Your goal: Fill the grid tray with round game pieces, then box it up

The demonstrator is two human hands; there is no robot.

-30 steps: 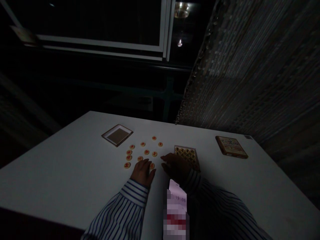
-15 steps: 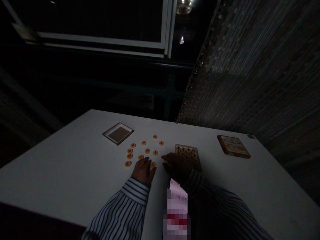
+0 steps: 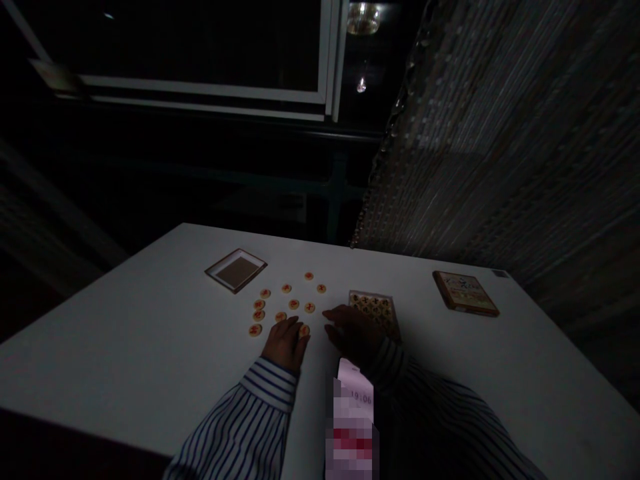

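Left fingers curl beside discs; right fingers point left.

From my end, both arms reach in from the near side. My left forearm, striped sleeve down to the wrist, angles far and to the right; the left hand is palm down, fingers bent, thumb set apart on the right. My right forearm slants far and to the left, darker in shadow. The right hand points left, index finger and thumb parted, its other fingers too dim to read.
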